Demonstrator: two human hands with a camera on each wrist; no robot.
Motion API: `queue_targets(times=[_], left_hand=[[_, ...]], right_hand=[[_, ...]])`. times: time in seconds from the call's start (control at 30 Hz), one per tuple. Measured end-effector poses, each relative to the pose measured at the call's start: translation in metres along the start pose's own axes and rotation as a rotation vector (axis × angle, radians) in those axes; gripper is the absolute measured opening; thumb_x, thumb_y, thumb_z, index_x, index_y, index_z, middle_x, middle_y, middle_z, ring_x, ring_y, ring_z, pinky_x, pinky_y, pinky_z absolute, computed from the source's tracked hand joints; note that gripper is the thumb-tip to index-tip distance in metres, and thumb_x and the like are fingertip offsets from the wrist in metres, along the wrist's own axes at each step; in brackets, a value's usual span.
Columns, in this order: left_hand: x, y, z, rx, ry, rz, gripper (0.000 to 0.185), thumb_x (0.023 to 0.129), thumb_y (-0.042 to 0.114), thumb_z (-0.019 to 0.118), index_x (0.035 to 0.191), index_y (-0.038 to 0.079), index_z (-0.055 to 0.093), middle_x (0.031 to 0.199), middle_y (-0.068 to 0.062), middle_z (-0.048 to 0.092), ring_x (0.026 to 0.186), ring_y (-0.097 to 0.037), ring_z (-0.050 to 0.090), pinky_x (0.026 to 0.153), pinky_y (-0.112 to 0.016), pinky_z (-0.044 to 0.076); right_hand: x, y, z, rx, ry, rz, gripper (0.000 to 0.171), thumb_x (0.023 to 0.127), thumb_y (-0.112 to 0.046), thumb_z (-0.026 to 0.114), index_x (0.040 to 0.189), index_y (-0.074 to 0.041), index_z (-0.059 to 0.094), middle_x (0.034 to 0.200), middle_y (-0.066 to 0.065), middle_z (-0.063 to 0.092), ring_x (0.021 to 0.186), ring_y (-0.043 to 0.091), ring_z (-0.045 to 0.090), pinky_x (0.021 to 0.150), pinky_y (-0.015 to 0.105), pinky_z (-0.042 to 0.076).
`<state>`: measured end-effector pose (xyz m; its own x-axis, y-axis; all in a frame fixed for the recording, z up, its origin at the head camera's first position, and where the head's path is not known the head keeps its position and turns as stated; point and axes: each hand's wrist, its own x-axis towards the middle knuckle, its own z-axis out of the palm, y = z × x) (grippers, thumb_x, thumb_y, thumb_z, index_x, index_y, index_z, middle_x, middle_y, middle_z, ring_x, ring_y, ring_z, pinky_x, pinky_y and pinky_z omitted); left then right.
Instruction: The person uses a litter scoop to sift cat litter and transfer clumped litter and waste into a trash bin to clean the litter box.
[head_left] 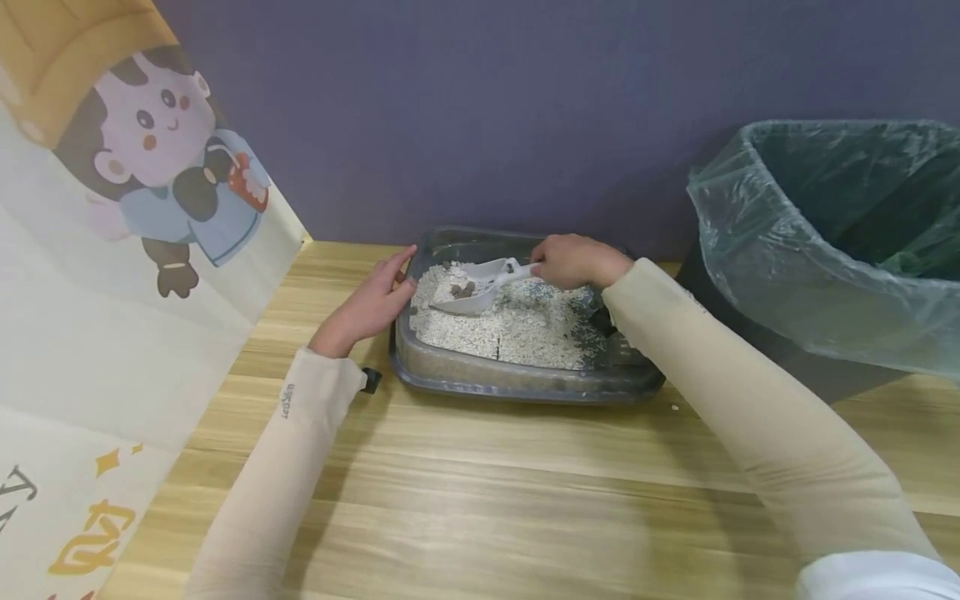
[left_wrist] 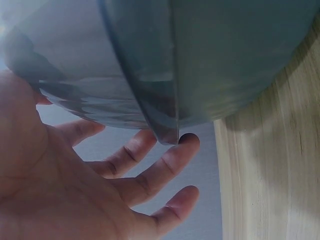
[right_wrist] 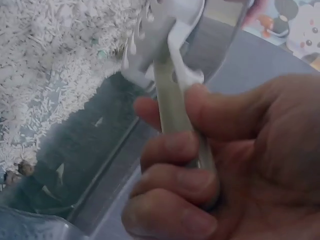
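Sleeves nearest me | right hand [head_left: 572,260] grips one scoop [head_left: 480,287] | left hand [head_left: 371,304] flat, relaxed on one tray's [head_left: 525,385] edge | one bin [head_left: 832,242] close right

Head cam looks down and fwd from above the near table edge, mid-range, taking in the whole grey tray [head_left: 525,379] at centre, both forearms, w/ a bin to the right of the tray and a cartoon banner to its left. Left wrist cam sits v. close under the tray's outer wall [left_wrist: 200,60], looking up along the palm; table wood shows to the right of the tray, picture seemingly turned sideways. Right wrist cam is v. close too, looking past the fingers along the scoop handle into the tray's inside [right_wrist: 75,145]. All three views share the tray; only head and right wrist cams show its white litter.
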<state>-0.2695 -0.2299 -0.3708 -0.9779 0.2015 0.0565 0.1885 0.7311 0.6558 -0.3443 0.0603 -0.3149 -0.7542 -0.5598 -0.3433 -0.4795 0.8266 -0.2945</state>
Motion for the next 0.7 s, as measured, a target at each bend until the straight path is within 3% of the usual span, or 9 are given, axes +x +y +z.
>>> queue_targets(times=[0.13,0.2,0.33,0.47,0.6,0.7], left_hand=[[0.002,0.002,-0.001,0.006,-0.001,-0.001,0.059,0.098,0.022,0.040,0.152,0.013,0.019,0.114,-0.019,0.047,0.097,-0.032,0.049,0.086,-0.048,0.040],[0.002,0.004,-0.002,0.007,-0.003,-0.002,0.059,0.098,0.023,0.040,0.152,0.013,0.019,0.115,-0.019,0.047,0.099,-0.032,0.048,0.087,-0.049,0.039],[0.001,0.004,-0.003,0.007,-0.004,-0.005,0.059,0.098,0.024,0.040,0.152,0.014,0.018,0.114,-0.018,0.049,0.124,-0.037,0.036,0.098,-0.053,0.032],[-0.002,0.002,-0.002,0.006,-0.011,-0.006,0.059,0.098,0.024,0.040,0.152,0.015,0.017,0.114,-0.017,0.049,0.130,-0.039,0.029,0.099,-0.055,0.030],[-0.003,0.000,-0.001,-0.002,-0.012,-0.003,0.059,0.098,0.024,0.040,0.152,0.014,0.017,0.113,-0.017,0.049,0.123,-0.038,0.036,0.096,-0.054,0.034],[-0.002,0.000,-0.001,-0.003,-0.007,-0.003,0.059,0.098,0.024,0.040,0.152,0.014,0.018,0.113,-0.017,0.049,0.130,-0.038,0.029,0.098,-0.054,0.031]], right_hand=[[-0.002,0.000,0.001,0.000,0.061,-0.010,0.041,0.102,-0.023,0.040,0.137,-0.004,0.047,0.134,0.017,0.049,0.119,0.034,0.047,0.093,0.049,0.038],[0.000,0.001,0.003,0.002,0.082,-0.014,0.040,0.102,-0.023,0.040,0.137,-0.006,0.047,0.134,0.016,0.049,0.120,0.033,0.047,0.096,0.050,0.037],[0.005,0.006,0.007,0.027,0.078,-0.017,0.037,0.102,-0.022,0.041,0.137,-0.011,0.047,0.134,0.013,0.049,0.115,0.030,0.050,0.091,0.048,0.039],[0.009,0.013,0.012,0.065,0.037,-0.014,0.035,0.102,-0.023,0.040,0.136,-0.016,0.046,0.126,0.011,0.052,0.088,0.023,0.054,0.076,0.041,0.040],[0.011,0.020,0.017,0.098,-0.028,-0.016,0.034,0.102,-0.024,0.039,0.136,-0.019,0.043,0.099,0.014,0.055,0.055,0.015,0.037,0.057,0.034,0.036],[0.011,0.023,0.018,0.120,-0.069,-0.026,0.037,0.103,-0.024,0.039,0.139,-0.019,0.039,0.101,0.016,0.055,0.047,0.012,0.030,0.052,0.032,0.034]])
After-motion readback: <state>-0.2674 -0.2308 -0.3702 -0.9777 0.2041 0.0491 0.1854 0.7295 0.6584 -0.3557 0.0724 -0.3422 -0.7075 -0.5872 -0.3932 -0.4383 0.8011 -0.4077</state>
